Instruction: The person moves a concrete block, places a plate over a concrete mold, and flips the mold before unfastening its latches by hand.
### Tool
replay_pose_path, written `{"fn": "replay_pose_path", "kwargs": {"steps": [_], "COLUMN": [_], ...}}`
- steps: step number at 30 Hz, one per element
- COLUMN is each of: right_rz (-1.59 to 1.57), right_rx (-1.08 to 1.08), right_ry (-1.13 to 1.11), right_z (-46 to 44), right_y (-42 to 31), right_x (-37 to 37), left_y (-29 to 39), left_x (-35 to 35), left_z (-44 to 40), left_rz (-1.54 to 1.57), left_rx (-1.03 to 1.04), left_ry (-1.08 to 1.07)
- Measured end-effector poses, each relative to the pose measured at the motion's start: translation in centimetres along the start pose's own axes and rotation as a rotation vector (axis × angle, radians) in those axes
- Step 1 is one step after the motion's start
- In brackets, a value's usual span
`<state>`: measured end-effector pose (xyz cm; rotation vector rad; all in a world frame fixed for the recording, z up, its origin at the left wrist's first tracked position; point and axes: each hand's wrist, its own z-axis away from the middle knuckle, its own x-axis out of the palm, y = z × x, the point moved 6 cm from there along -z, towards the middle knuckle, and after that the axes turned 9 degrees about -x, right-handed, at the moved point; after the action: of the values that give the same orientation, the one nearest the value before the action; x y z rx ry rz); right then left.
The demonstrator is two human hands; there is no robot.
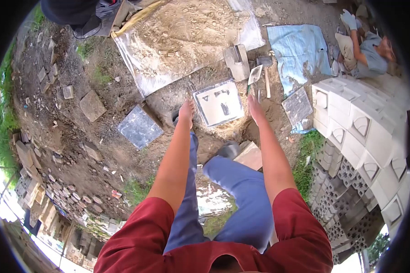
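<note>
A square, dark-edged frame (201,110) with a whitish face and black patches lies on the ground ahead of me. At its left side is my left hand (187,110), with the fingers curled in. My right hand (255,110) is at the opposite side, its fingers drawn together. What either hand grips is too small to make out. Just beyond the right hand lie a trowel (255,74) and a hammer with a wooden handle (267,84). A larger flat metal tool (237,63) rests behind the frame.
A heap of sandy soil (182,36) lies on a white sheet. A blue sheet (298,52) is spread at right, near a seated person wearing a glove (349,20). Pale moulded blocks (351,113) are stacked at right. Grey slabs (140,127) (298,109) flank the work spot.
</note>
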<state>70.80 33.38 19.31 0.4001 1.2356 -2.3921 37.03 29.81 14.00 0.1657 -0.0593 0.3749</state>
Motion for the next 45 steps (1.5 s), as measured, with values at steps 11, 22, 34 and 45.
{"fn": "replay_pose_path", "kwargs": {"steps": [11, 22, 34, 45], "right_rz": [0.04, -0.121, -0.381, -0.34], "right_rx": [-0.029, 0.267, 0.108, 0.056], "right_ry": [-0.281, -0.237, -0.238, -0.269], "right_z": [-7.1, -15.3, -17.8, -16.2], "right_y": [3.4, 7.4, 12.7, 12.1], "right_x": [3.1, 4.2, 9.9, 9.6], "left_y": [-4.4, -17.6, -25.4, -25.2], "left_x": [-2.5, -0.5, 4.7, 0.1], "left_z": [-3.5, -10.4, -13.3, -17.2], "left_rz": [0.312, 0.399, 0.955, 0.441], "left_rx": [0.026, 0.015, 0.28, 0.091], "left_ry": [0.131, 0.252, 0.458, 0.306]}}
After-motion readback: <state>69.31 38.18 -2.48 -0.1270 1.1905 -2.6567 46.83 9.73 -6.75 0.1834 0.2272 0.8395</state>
